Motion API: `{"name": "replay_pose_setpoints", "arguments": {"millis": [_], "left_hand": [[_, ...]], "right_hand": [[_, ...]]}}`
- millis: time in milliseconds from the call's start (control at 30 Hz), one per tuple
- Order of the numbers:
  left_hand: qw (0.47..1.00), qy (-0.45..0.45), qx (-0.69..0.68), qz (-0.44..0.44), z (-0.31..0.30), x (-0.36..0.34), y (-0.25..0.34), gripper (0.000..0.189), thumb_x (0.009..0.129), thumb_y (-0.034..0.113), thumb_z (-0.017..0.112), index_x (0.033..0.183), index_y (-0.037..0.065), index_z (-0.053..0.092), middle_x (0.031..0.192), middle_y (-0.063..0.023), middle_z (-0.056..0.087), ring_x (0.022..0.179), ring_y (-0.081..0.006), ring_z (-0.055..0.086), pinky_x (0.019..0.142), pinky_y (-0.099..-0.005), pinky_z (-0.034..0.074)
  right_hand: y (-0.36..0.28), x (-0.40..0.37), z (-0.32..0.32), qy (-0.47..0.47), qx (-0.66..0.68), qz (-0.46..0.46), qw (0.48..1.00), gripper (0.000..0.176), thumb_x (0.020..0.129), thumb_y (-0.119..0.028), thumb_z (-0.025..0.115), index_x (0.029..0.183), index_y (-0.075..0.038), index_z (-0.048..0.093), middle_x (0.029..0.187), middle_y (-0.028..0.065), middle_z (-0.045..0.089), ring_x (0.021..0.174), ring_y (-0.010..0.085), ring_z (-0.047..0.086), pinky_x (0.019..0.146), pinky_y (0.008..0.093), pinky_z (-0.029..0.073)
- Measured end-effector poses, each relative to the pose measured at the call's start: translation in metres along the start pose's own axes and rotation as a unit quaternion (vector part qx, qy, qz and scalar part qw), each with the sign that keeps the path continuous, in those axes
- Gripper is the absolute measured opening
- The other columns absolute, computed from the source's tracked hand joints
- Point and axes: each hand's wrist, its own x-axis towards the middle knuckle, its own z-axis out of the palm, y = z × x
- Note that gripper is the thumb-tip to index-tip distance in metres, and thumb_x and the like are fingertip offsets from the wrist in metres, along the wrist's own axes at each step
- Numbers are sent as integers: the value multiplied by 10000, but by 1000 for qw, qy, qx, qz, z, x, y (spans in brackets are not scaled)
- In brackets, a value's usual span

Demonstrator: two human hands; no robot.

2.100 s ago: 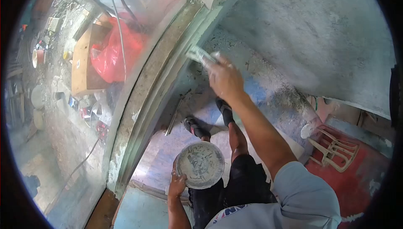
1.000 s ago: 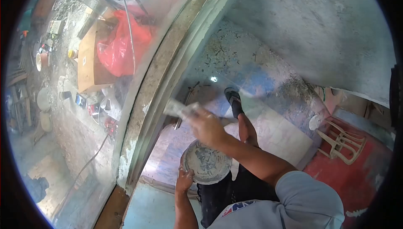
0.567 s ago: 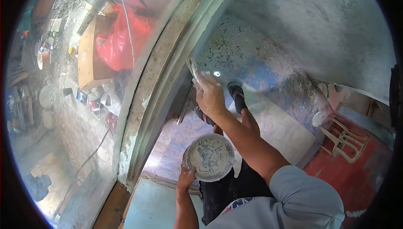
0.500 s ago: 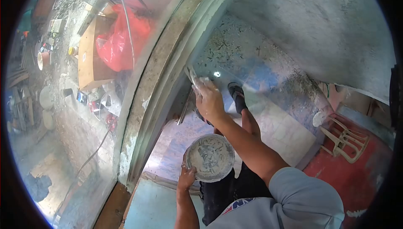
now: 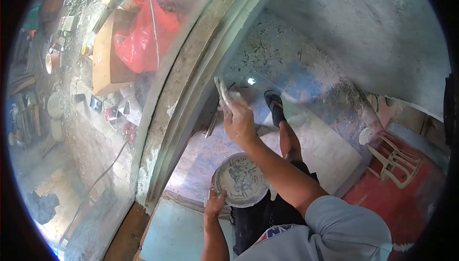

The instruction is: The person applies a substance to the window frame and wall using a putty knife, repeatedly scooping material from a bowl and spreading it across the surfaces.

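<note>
Our grip is snug on 2 things: our right hand (image 5: 240, 121) pinches a flat tool (image 5: 220, 88) close by the long frame (image 5: 203, 72), and our left hand (image 5: 215, 202) holds the gray-smeared bowl (image 5: 240, 179) lower down, where any move calls for steady hands.

Glossy red plastic bag (image 5: 147, 36)

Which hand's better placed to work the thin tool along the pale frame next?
Probably the right. The right hand already holds the thin tool up near the pale frame, while the left hand is taken up holding the round pan by its side.
</note>
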Motion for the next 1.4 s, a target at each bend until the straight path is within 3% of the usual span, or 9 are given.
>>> {"name": "replay_pose_setpoints", "arguments": {"millis": [467,633,700,733,967,1200,1267,1333,1400], "left_hand": [[996,15,-21,-87,1,-13,-19,738,760,5,462,1482,25,313,1231,-134,579,1098,-240,546,929,-326,462],[998,-10,-41,46,2,-2,-39,794,722,-4,460,1497,22,289,1270,-129,553,1104,-238,538,959,-325,448],[995,65,-66,-47,5,-11,-42,807,709,-19,459,1497,20,287,1285,-127,545,1103,-230,538,960,-313,445],[998,17,-62,18,2,-8,-46,800,727,-24,462,1504,32,280,1269,-124,552,1089,-218,541,938,-300,452],[999,12,-53,-3,19,-7,-39,800,742,-27,462,1514,58,274,1241,-121,563,1063,-216,546,911,-292,460],[998,21,-49,20,22,0,-42,828,728,-43,463,1523,47,254,1263,-126,549,1064,-213,542,884,-301,475],[999,18,-40,9,23,0,-36,833,723,-48,464,1524,46,253,1273,-127,543,1079,-216,538,894,-304,474],[998,23,-55,-35,23,-4,-29,800,726,-27,429,1508,24,271,1383,-163,471,1274,-269,443,1061,-338,366],[998,26,-61,-16,20,-3,-43,815,716,-48,437,1511,35,275,1355,-148,493,1220,-255,480,1007,-326,412]], "right_hand": [[-2,-25,23,-27,-6,17,999,367,899,-101,608,1260,-37,589,1022,219,619,872,426,619,720,473,521],[-3,-73,9,-83,-24,38,996,376,873,-72,590,1249,-66,601,1013,221,640,897,427,627,781,485,518],[22,-54,-13,-69,-59,28,995,360,872,-48,566,1230,-51,602,981,216,642,849,423,628,772,481,517],[39,-35,-17,-36,-56,22,998,359,873,-28,545,1226,-53,605,955,209,648,821,388,647,760,468,516],[36,110,-52,52,5,37,998,308,931,-81,572,1231,-13,593,870,190,628,699,293,687,639,414,516],[50,84,-26,9,-62,14,998,327,923,-158,583,1215,-15,617,965,273,622,862,445,615,772,505,495],[50,59,-19,-13,-71,47,996,353,922,-147,587,1259,-41,607,971,271,624,857,434,620,765,493,502],[46,59,-23,5,16,86,996,377,923,-110,589,1297,-69,588,930,246,618,774,390,653,715,471,514],[46,83,-30,10,49,127,991,387,937,-80,569,1323,-73,565,891,216,608,699,333,676,658,453,524]]}}
